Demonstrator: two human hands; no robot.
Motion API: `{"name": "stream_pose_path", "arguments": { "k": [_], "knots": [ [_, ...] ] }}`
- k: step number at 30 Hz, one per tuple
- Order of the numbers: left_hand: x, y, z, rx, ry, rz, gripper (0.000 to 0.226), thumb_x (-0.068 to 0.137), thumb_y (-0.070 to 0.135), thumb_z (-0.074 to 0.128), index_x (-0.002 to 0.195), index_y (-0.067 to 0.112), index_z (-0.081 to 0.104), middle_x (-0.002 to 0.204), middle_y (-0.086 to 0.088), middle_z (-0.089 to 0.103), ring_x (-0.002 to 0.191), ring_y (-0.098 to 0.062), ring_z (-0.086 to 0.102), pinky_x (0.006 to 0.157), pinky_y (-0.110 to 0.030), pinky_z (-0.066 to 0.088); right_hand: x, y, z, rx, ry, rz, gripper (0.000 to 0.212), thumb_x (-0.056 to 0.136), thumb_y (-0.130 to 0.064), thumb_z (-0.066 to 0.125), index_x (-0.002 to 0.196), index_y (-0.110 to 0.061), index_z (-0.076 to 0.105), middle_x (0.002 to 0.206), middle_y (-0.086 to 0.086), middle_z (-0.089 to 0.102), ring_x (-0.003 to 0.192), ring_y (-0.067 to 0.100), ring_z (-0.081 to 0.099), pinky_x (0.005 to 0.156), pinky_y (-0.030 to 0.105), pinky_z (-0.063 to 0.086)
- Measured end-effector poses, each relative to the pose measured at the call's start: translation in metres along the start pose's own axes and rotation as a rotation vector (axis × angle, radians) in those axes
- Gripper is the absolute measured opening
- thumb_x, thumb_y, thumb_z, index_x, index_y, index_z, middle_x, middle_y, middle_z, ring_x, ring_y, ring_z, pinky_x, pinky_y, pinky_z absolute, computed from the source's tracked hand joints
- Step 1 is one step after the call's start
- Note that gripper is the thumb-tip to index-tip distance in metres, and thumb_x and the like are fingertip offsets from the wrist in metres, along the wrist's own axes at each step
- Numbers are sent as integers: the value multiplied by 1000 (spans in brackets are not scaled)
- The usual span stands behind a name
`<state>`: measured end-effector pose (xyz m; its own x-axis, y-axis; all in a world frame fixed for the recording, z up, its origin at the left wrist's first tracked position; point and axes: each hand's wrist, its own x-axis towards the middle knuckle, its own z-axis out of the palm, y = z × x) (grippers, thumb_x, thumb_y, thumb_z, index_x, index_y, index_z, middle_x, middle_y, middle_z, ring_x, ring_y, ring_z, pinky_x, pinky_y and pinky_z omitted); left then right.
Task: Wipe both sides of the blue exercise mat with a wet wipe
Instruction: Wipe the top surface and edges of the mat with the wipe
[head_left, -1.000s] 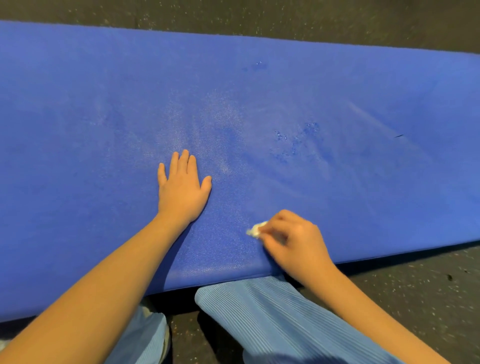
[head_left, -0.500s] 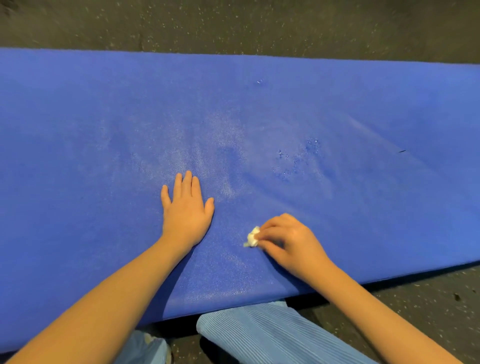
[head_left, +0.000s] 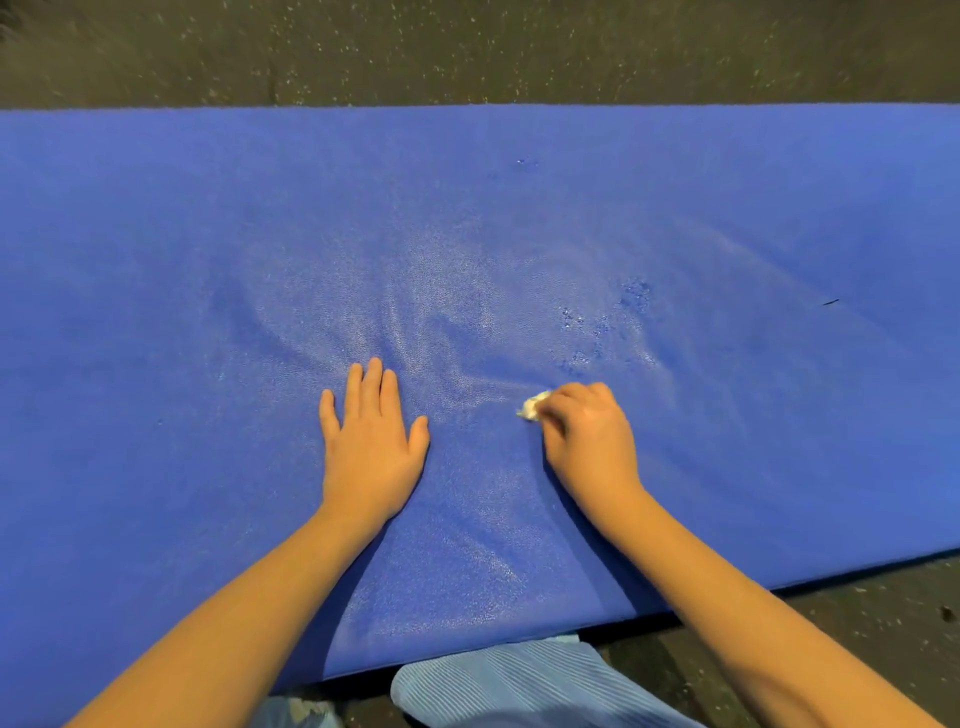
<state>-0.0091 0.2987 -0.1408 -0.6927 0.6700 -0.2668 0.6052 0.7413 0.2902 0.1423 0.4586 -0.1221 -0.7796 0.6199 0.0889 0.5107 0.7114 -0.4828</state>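
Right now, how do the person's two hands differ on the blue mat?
The left hand lies flat with fingers straight; the right hand is curled. The left hand holds nothing; the right hand pinches a crumpled white wet wipe. Both rest on the blue exercise mat.
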Motion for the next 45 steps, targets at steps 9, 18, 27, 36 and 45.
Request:
{"name": "stream_pose_path", "arguments": {
  "k": [9,18,27,36,45],
  "knots": [
    [1,-2,2,9,15,20,72,91,48,24,149,5,30,160,-11,20,149,-26,9,118,-51,1,30,16,0,3,-67,26,15,79,-2,69,77,-16,74,86,3,69,80,33,63,65,31,50],
    [1,-3,4,-2,22,29,83,85,55,9,149,6,31,160,-9,21,149,-25,9,118,-50,1,49,7,11,-33,-194,-206,13,81,-9,63,80,-16,74,84,4,67,80,34,61,56,36,51],
    [39,-12,-9,-62,149,53,57,93,37,37,136,1,48,147,-16,42,141,-36,31,113,-53,19,54,-10,19,15,-303,-419,13,80,-15,61,81,-18,73,85,-2,68,76,27,60,58,30,51],
    [69,-18,7,22,176,-29,61,94,39,26,147,10,37,157,-6,29,147,-25,20,118,-51,10,61,-7,30,-15,-285,-447,16,85,-15,56,89,-19,71,89,4,64,76,30,58,52,32,48],
    [69,-20,7,35,205,-14,61,93,39,26,143,8,44,153,-9,37,145,-27,27,116,-53,17,104,-1,52,15,-64,-141,20,87,-10,52,94,-13,71,100,9,64,87,35,58,69,36,51]
  ]
}}
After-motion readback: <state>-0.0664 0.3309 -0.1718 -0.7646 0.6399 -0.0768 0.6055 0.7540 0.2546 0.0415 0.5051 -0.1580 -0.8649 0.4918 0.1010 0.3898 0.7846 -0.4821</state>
